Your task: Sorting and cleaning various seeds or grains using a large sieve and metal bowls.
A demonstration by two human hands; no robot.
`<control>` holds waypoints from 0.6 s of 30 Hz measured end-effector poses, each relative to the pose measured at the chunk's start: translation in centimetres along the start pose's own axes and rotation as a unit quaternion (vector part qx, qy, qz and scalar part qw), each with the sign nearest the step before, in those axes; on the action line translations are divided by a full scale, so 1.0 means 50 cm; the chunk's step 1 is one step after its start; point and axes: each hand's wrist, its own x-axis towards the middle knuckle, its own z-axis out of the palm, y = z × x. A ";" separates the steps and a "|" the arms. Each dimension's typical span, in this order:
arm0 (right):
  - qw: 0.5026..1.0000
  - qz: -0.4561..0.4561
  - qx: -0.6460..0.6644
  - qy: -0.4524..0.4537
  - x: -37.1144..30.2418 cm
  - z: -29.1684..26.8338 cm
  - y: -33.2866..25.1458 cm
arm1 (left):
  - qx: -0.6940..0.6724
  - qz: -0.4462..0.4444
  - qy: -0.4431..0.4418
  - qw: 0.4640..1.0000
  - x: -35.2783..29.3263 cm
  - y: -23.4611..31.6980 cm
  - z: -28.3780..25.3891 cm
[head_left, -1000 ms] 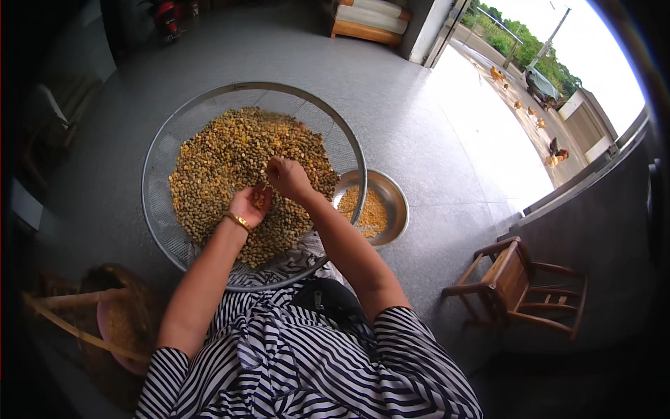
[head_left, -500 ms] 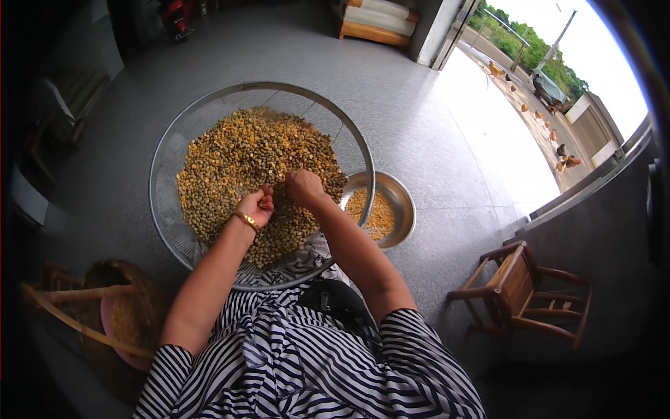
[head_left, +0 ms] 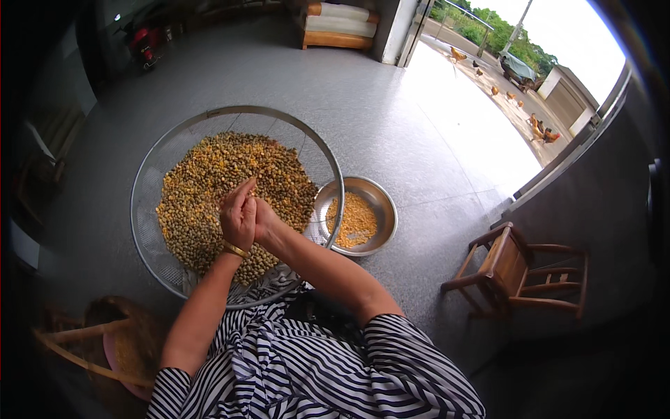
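Wide mesh sieve [head_left: 145,202], seeds [head_left: 195,192] inside

Open air above the mesh sieve [head_left: 149,178] — but its metal rim [head_left: 340,199] between hands [head_left: 239,218] and steel bowl [head_left: 386,213].

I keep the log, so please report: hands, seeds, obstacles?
Left hand against right hand, contents hidden. Seeds heaped in round mesh sieve beneath. No obstruction visible.
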 end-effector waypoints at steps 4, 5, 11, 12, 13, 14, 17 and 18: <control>0.973 0.003 -0.029 0.229 -0.071 0.172 -0.019 | 0.061 0.113 0.005 0.992 0.000 0.027 -0.017; 0.977 -0.019 -0.028 0.209 -0.097 0.193 -0.066 | 0.090 0.162 0.023 0.982 0.004 0.037 -0.013; 0.906 -0.320 -0.276 -0.028 -0.335 0.282 -0.359 | 0.099 0.113 0.062 0.987 0.007 0.004 -0.011; 0.872 -0.371 -0.319 0.011 -0.390 0.256 -0.407 | 0.108 0.107 0.050 0.987 0.005 0.000 -0.009; 0.850 -0.395 -0.347 0.033 -0.451 0.215 -0.447 | 0.118 0.101 0.038 0.987 0.004 -0.002 -0.006; 0.831 -0.422 -0.351 0.091 -0.519 0.152 -0.485 | 0.132 0.109 0.032 0.985 0.003 0.000 -0.002; 0.768 -0.484 -0.222 0.356 -0.730 -0.128 -0.514 | 0.167 0.129 0.013 0.977 -0.006 -0.006 -0.003; 0.725 -0.490 -0.147 0.462 -0.823 -0.253 -0.487 | 0.160 0.133 0.012 0.978 -0.007 -0.005 0.000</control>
